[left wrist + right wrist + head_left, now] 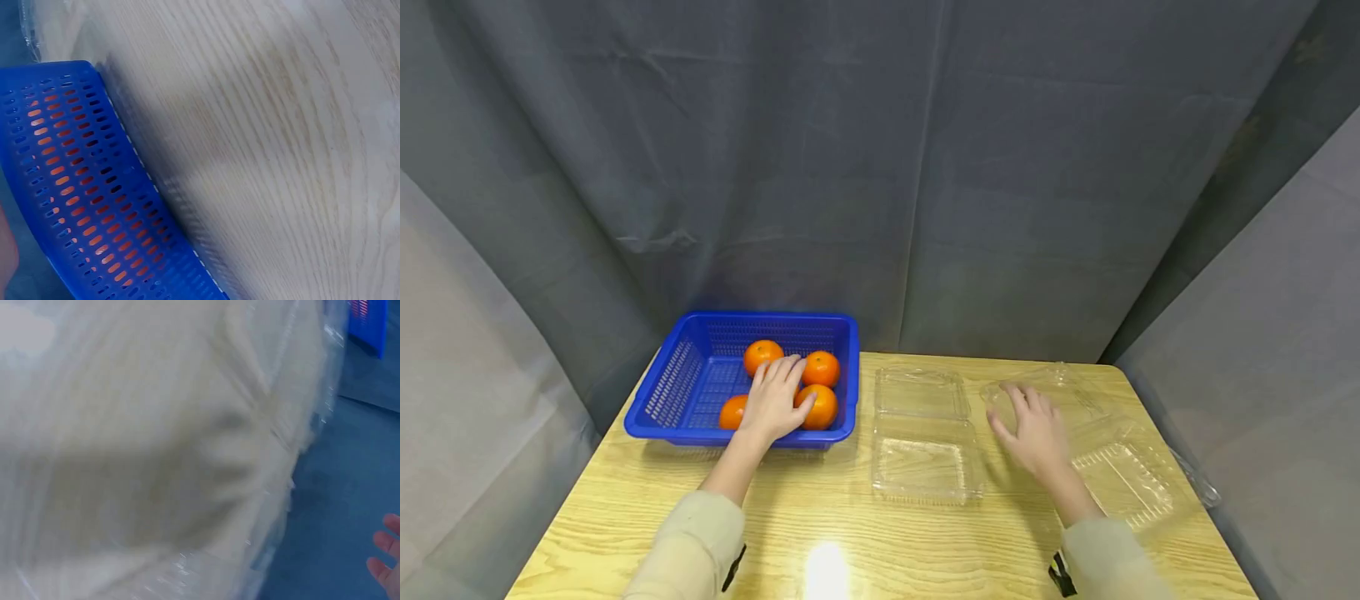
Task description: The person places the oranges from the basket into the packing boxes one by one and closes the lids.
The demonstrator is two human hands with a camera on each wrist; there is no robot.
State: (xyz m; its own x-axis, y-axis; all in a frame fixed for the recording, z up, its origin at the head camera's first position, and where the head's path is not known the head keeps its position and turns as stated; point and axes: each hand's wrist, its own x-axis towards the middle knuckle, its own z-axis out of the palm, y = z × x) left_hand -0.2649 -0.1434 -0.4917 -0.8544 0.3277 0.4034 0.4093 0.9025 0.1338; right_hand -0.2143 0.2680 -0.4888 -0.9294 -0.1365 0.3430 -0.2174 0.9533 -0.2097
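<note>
Several oranges (pixel 763 355) under the left hand (pixel 775 402), fingers loosely spread, right hand (pixel 1035 435) relaxed, fingers apart, over clear container (pixel 1078 390)

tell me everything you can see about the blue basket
The blue basket looks plastic and rectangular, open-topped, with slotted walls and a smooth rim. It sits upright on the left of the wooden table, before the grey curtain. At least four oranges lie inside, mostly toward its right, with the left hand over them.

No text, label or number can be read.
</note>
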